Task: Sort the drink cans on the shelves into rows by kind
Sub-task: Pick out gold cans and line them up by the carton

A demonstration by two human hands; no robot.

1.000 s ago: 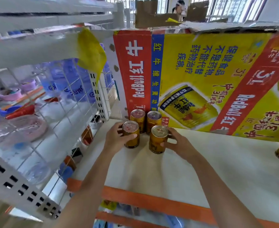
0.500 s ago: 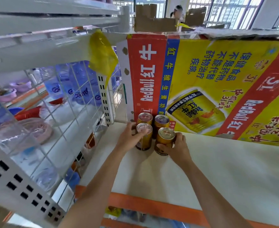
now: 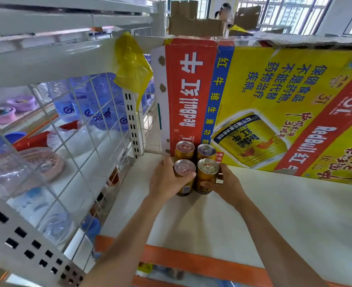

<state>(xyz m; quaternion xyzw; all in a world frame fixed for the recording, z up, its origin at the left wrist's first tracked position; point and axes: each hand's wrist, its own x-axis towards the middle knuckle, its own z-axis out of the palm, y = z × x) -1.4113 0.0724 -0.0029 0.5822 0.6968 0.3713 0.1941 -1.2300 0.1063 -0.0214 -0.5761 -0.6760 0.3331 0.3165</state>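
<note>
Together, four gold cans point(image 3: 195, 164) on shelf point(image 3: 253, 214)

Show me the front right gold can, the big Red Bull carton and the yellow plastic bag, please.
front right gold can point(image 3: 207, 167), head view, on its silver lid.
Red Bull carton point(image 3: 278, 83), head view, on its yellow printed side.
yellow plastic bag point(image 3: 131, 65), head view, on the middle of the hanging bag.

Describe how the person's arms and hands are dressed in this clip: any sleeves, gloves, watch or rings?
Both forearms are bare as far as the head view shows; no sleeve edge enters the frame. The left hand and right hand wear no gloves. No watch or band shows on either wrist, and no ring is visible on the fingers that can be seen, though some fingers are hidden behind the cans.
</note>
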